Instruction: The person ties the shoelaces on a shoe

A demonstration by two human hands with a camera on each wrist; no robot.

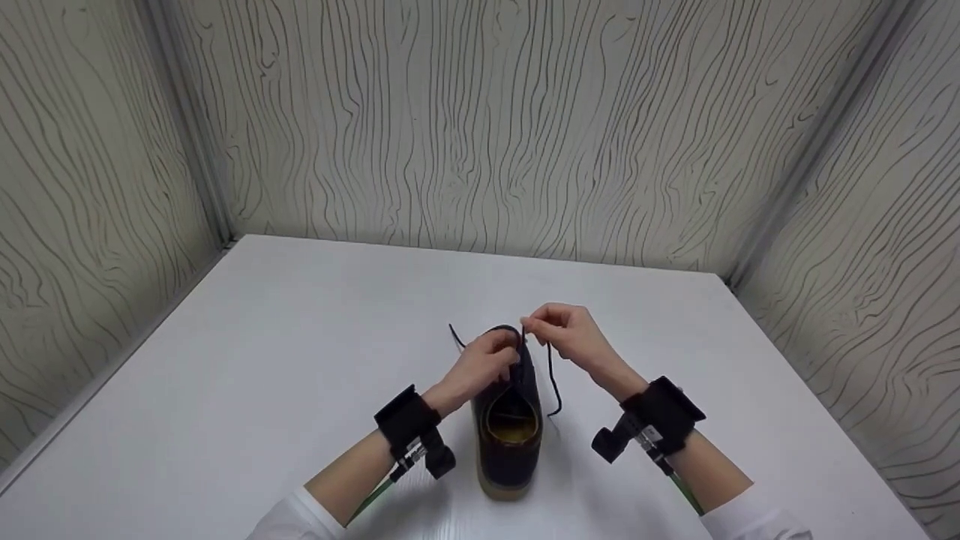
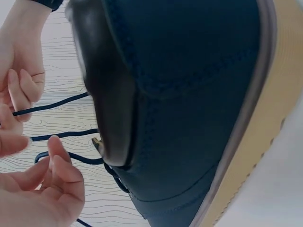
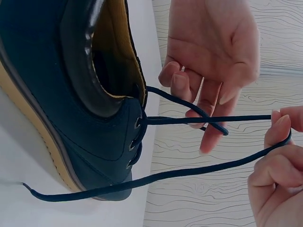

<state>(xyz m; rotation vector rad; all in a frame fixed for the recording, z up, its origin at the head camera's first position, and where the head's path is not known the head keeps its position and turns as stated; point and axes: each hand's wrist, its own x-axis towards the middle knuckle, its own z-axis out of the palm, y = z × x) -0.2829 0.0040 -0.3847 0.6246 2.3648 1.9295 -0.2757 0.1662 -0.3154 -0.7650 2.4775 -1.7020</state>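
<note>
A dark blue low shoe (image 1: pixel 508 465) with a tan sole stands on the table, its heel toward me. My left hand (image 1: pixel 480 366) is over its front part and pinches a bent loop of dark shoelace (image 3: pixel 175 98) near the eyelets. To the right and a little higher, my right hand (image 1: pixel 568 336) grips the other shoelace (image 3: pixel 208 120) between thumb and fingertips. That lace runs taut from the shoe, and its loose end (image 1: pixel 553 379) hangs down beside the shoe. In the left wrist view the shoe's side (image 2: pixel 189 118) fills much of the picture.
The white table (image 1: pixel 337 300) extends around the shoe. Walls with a wood-grain pattern (image 1: pixel 480 135) enclose it at the back and both sides. Another lace tip (image 1: pixel 455 334) sticks out left of the shoe's toe. Black camera straps (image 1: pixel 664 416) are on both wrists.
</note>
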